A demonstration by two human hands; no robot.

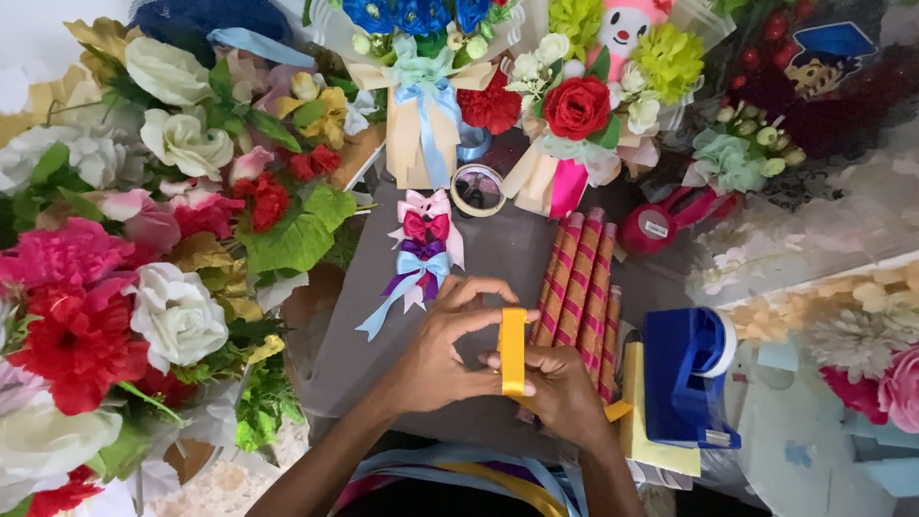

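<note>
Surface (498,258), grey, crowded; yellow ribbon (513,349) at centre front, folded upright, left hand (436,359) and right hand (565,388) each in a pinching grip on it; striped rolls (579,278) just behind; blue tape dispenser (689,378) right; bows (421,254), bouquets (574,105), flowers (115,287) around.

I'm seeing a blue tape dispenser (687,376) sitting at the right of the grey surface (498,251), striped paper rolls (579,278) lying beside it, finished ribbon bows (422,251) resting further back near a tape roll (478,190), and artificial flowers (124,278) crowding the left.
</note>
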